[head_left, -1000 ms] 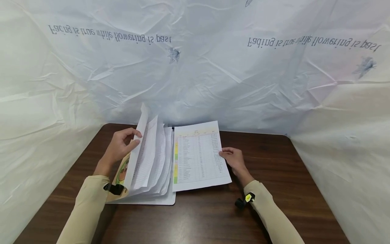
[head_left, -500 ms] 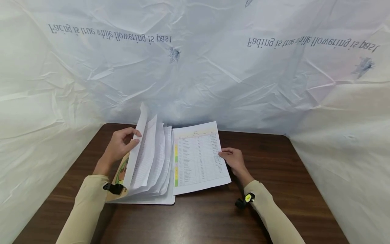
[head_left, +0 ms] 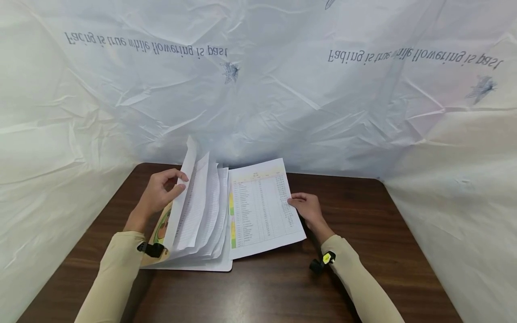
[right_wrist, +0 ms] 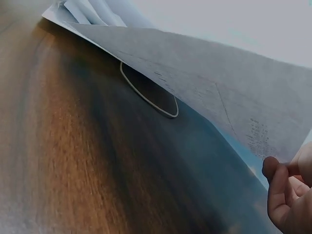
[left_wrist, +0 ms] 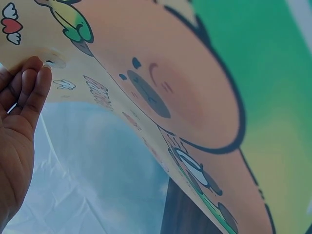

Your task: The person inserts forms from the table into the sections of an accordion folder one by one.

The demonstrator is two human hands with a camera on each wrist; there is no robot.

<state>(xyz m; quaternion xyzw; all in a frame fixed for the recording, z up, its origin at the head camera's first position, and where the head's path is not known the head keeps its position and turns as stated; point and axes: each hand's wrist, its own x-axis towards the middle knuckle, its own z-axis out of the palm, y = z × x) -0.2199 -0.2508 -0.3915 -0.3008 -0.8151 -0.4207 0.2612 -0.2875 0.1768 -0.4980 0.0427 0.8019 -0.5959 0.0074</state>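
A cartoon-printed folder (left_wrist: 170, 73) lies on the table with its cover (head_left: 182, 193) lifted on the left. My left hand (head_left: 159, 193) holds the cover's edge between thumb and fingers. Inside, several printed sheets (head_left: 203, 211) stand fanned out, leaning left. My right hand (head_left: 308, 208) pinches the right edge of a printed table sheet (head_left: 262, 206), which has yellow and green cells down its left side. That sheet's left edge reaches the folder's right side. In the right wrist view, the sheet's underside (right_wrist: 214, 78) shows, raised off the tabletop at my right fingers.
A thin pale loop (right_wrist: 151, 103) sticks out under the sheet on the dark wooden table (head_left: 258, 296). White plastic sheeting (head_left: 258, 98) with printed lettering hangs behind the table and along both sides. Each wrist carries a small black camera.
My right hand has moved slightly up and left, and the printed sheet has shifted left toward the folder, tilting a little. The left hand and the cover have stayed in place.
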